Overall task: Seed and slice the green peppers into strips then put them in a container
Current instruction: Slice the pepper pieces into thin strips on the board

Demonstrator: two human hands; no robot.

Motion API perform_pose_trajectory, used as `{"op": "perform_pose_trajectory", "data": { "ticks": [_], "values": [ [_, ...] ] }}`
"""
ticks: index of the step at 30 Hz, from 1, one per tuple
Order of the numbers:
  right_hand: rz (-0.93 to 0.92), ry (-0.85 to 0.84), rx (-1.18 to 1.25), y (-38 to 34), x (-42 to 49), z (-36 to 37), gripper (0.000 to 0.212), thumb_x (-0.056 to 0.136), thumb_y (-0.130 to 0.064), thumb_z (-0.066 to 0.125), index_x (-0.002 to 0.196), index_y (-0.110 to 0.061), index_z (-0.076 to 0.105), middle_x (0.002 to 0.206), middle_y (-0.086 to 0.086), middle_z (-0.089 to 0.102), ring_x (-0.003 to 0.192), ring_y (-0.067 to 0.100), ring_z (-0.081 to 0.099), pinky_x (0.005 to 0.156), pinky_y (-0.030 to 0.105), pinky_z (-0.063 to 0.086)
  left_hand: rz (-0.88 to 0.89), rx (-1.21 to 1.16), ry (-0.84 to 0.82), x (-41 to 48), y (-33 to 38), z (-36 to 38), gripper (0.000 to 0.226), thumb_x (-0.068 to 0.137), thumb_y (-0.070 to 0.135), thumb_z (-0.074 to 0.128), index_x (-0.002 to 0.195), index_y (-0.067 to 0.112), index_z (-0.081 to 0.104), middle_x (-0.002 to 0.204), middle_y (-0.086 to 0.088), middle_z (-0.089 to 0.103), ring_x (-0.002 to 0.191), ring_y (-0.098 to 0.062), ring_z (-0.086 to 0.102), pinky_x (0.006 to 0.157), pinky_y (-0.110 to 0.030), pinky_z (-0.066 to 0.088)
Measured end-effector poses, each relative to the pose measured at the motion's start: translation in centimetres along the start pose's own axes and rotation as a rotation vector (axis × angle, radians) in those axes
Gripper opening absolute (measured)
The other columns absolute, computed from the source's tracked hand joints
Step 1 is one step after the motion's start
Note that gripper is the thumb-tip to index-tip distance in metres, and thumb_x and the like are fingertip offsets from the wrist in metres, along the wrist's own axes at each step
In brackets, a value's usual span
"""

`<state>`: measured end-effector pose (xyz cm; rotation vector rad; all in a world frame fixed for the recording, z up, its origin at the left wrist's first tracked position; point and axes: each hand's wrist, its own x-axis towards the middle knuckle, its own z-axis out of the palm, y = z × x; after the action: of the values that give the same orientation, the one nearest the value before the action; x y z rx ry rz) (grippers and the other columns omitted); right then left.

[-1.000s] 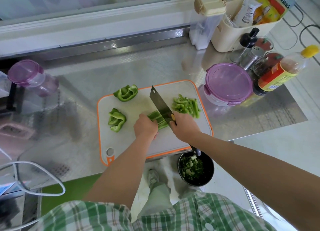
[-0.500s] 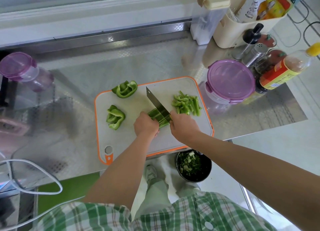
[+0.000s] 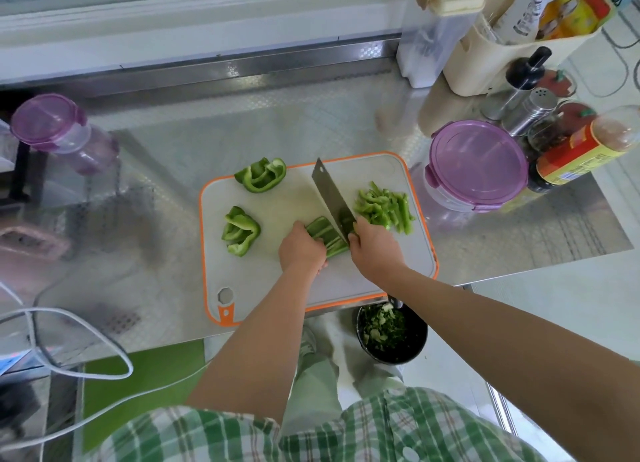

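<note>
Mid-slicing: pinning the pepper piece (image 3: 325, 234) under the curled left grip (image 3: 303, 250), knife (image 3: 330, 198) clamped in the right grip (image 3: 375, 248); next, likely sliding the left grip back for another thin cut.

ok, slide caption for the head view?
Right hand slices green pepper piece, held by left hand, with cleaver on cutting board.

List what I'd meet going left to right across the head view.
Purple-lidded jar → nearer pepper chunk → left hand holding the pepper being cut → right hand gripping the knife → round purple-lidded container → sauce bottle.
</note>
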<state>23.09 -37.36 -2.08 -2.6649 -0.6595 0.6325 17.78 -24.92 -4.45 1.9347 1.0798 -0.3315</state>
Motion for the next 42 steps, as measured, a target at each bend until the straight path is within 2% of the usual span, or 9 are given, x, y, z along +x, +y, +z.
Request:
{"op": "perform_pose_trajectory", "data": {
  "ticks": [4, 9, 13, 21, 26, 30, 34, 39, 42],
  "values": [
    [-0.079, 0.017, 0.041, 0.2, 0.0, -1.0, 0.014, 0.098, -0.018, 0.044, 0.087, -0.013, 0.035, 0.060, 0.000, 0.039, 0.060, 0.027, 0.044, 0.048, 0.030, 0.027, -0.009, -0.009, -0.014, 0.1, 0.1, -0.1, 0.007, 0.094, 0.012, 0.046, 0.100, 0.013, 0.043, 0.077, -0.014, 0.068, 0.050, -0.024, 0.065, 0.050, -0.034, 0.058],
    [-0.114, -0.039, -0.030, -0.4, -0.2, -1.6, 0.011, 0.097, -0.019, 0.043, 0.099, -0.008, 0.046, 0.074, 0.007, 0.049, 0.066, 0.028, 0.047, 0.057, 0.031, 0.035, -0.054, -0.041, -0.033, 0.3, 0.4, -0.3, 0.008, 0.095, 0.010, 0.047, 0.102, 0.011, 0.043, 0.082, -0.017, 0.069, 0.041, -0.019, 0.059, 0.037, -0.025, 0.048],
    [-0.073, -0.067, -0.057, -0.7, -0.2, -1.1, 0.014, 0.098, -0.017, 0.041, 0.103, -0.006, 0.047, 0.076, 0.009, 0.049, 0.069, 0.029, 0.049, 0.057, 0.031, 0.037, -0.056, -0.042, -0.031, 0.4, 0.5, -0.3, 0.009, 0.095, 0.009, 0.048, 0.102, 0.011, 0.044, 0.080, -0.017, 0.069, 0.041, -0.020, 0.059, 0.038, -0.026, 0.049],
    [-0.051, -0.075, -0.058, -0.5, 0.0, -0.4, 0.011, 0.098, -0.017, 0.040, 0.089, -0.011, 0.038, 0.070, 0.005, 0.045, 0.066, 0.029, 0.048, 0.056, 0.031, 0.034, -0.043, -0.048, -0.041, 0.4, 0.5, -0.4, 0.008, 0.096, 0.011, 0.048, 0.103, 0.011, 0.044, 0.081, -0.017, 0.069, 0.033, -0.015, 0.055, 0.032, -0.019, 0.039],
    [-0.025, -0.046, -0.104, -1.0, 0.4, 0.2, 0.007, 0.098, -0.016, 0.041, 0.096, -0.010, 0.043, 0.077, 0.009, 0.052, 0.074, 0.033, 0.056, 0.058, 0.033, 0.038, -0.025, -0.055, -0.034, 0.2, 0.3, -0.3, 0.005, 0.096, 0.010, 0.046, 0.100, 0.011, 0.043, 0.082, -0.017, 0.069, 0.038, -0.017, 0.058, 0.036, -0.024, 0.046],
    [0.043, 0.023, 0.027, -0.7, 0.9, -0.6, 0.011, 0.099, -0.017, 0.042, 0.091, -0.010, 0.041, 0.072, 0.005, 0.049, 0.069, 0.027, 0.050, 0.058, 0.033, 0.037, -0.023, -0.059, -0.029, 0.3, 0.2, -0.2, 0.005, 0.098, 0.012, 0.047, 0.101, 0.011, 0.043, 0.083, -0.018, 0.069, 0.042, -0.018, 0.059, 0.037, -0.024, 0.049],
    [-0.076, -0.016, 0.062, -0.4, 0.2, -2.0, 0.016, 0.097, -0.019, 0.046, 0.084, -0.012, 0.038, 0.070, 0.006, 0.048, 0.066, 0.027, 0.047, 0.057, 0.032, 0.035, -0.021, -0.067, -0.023, 0.3, 0.1, -0.2, 0.007, 0.098, 0.015, 0.049, 0.101, 0.011, 0.043, 0.084, -0.018, 0.068, 0.044, -0.020, 0.060, 0.038, -0.025, 0.049],
    [-0.089, -0.079, -0.015, -0.7, -0.4, -1.7, 0.011, 0.097, -0.018, 0.042, 0.097, -0.008, 0.047, 0.081, 0.010, 0.052, 0.073, 0.029, 0.050, 0.059, 0.031, 0.036, -0.012, -0.050, -0.026, 0.0, 0.4, -0.4, 0.008, 0.099, 0.014, 0.048, 0.102, 0.009, 0.043, 0.082, -0.017, 0.068, 0.037, -0.016, 0.055, 0.033, -0.019, 0.041],
    [-0.060, -0.092, -0.067, -0.9, -0.3, -1.2, 0.012, 0.098, -0.017, 0.040, 0.100, -0.008, 0.047, 0.079, 0.009, 0.049, 0.072, 0.029, 0.049, 0.059, 0.031, 0.036, -0.014, -0.032, -0.021, -0.1, 0.5, -0.4, 0.006, 0.098, 0.012, 0.047, 0.102, 0.010, 0.043, 0.082, -0.017, 0.069, 0.033, -0.014, 0.053, 0.029, -0.016, 0.036]
  ]
}}
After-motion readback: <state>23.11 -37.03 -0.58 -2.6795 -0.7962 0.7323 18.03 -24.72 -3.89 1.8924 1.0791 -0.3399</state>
